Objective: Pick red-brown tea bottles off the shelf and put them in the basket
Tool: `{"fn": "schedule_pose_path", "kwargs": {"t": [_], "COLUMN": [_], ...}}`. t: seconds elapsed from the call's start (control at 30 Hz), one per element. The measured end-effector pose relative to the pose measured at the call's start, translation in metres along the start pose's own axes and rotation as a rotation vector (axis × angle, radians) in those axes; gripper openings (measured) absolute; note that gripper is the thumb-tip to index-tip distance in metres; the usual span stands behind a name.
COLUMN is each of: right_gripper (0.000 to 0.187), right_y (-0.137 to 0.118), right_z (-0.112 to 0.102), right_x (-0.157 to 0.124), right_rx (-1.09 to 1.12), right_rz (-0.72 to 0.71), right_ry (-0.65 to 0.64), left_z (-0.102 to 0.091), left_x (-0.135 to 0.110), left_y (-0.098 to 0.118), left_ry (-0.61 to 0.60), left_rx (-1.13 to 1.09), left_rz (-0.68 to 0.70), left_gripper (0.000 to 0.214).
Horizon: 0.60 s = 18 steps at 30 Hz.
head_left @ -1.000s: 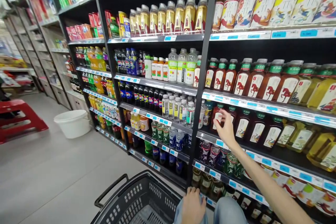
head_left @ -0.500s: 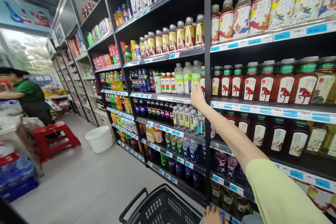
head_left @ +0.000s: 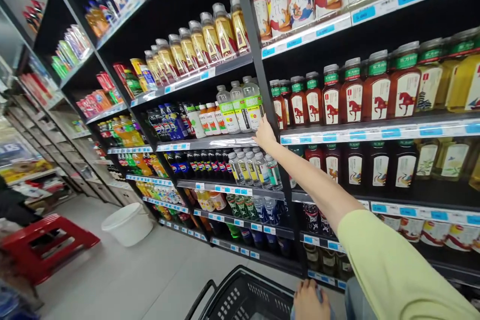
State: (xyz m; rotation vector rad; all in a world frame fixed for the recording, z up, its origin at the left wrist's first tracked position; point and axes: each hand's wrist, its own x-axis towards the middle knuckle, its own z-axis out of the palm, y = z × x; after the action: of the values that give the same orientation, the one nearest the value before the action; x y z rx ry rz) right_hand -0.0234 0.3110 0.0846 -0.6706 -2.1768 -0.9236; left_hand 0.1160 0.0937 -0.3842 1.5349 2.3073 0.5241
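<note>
My right hand (head_left: 264, 132) is stretched out to the second shelf, its fingers curled round the lower part of a clear bottle with a green label (head_left: 254, 105). Two like bottles (head_left: 229, 110) stand just left of it. Red-brown tea bottles with a horse label (head_left: 332, 97) fill the shelf to the right of the black upright. My left hand (head_left: 309, 302) lies low at the bottom edge on my knee in blue jeans, fingers flat and holding nothing. A black plastic shopping basket (head_left: 240, 295) sits just left of that hand.
Black shelving (head_left: 258, 65) full of drinks runs along the right side of the aisle. A white bucket (head_left: 129, 222) stands on the grey floor by the shelves. A red stool (head_left: 45, 245) is at the left, with part of a person (head_left: 11, 205) behind it.
My right hand rose from the lower tea shelf, moved left to the clear bottles and has closed on one. The view swung up and left. My left hand stayed on my knee.
</note>
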Motion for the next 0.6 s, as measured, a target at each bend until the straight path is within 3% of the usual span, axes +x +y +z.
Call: {"fn": "schedule_pose_path", "kwargs": {"t": [0.1,0.17,0.27,0.33,0.43,0.6], "right_gripper": [0.045,0.043,0.043,0.044,0.052,0.072], "right_y": [0.004,0.015,0.047,0.073,0.106,0.12], "right_z": [-0.028,-0.051,-0.07,-0.068,-0.052,-0.037], "right_x": [-0.01,-0.012,-0.01,-0.006,-0.003,-0.008], "right_rx": [0.062,0.136,0.236,0.284,0.368,0.463], "right_rz": [-0.105,-0.096,0.197,0.443,0.61,0.521], "right_ry": [0.161,0.314,0.49,0.559,0.517,0.275], "left_z": [-0.006,-0.009,-0.012,-0.013,-0.011,-0.009], "left_x": [-0.002,-0.002,-0.005,-0.008,-0.008,0.004], "left_y": [0.005,0.007,0.008,0.008,0.007,0.003], "left_ry": [-0.01,-0.023,-0.012,0.006,0.006,-0.113], "left_rx": [-0.005,-0.007,-0.032,-0.049,-0.052,-0.053], "left_rz": [0.011,0.009,0.016,0.024,0.017,-0.016], "left_gripper": [0.041,0.041,0.041,0.041,0.042,0.043]}}
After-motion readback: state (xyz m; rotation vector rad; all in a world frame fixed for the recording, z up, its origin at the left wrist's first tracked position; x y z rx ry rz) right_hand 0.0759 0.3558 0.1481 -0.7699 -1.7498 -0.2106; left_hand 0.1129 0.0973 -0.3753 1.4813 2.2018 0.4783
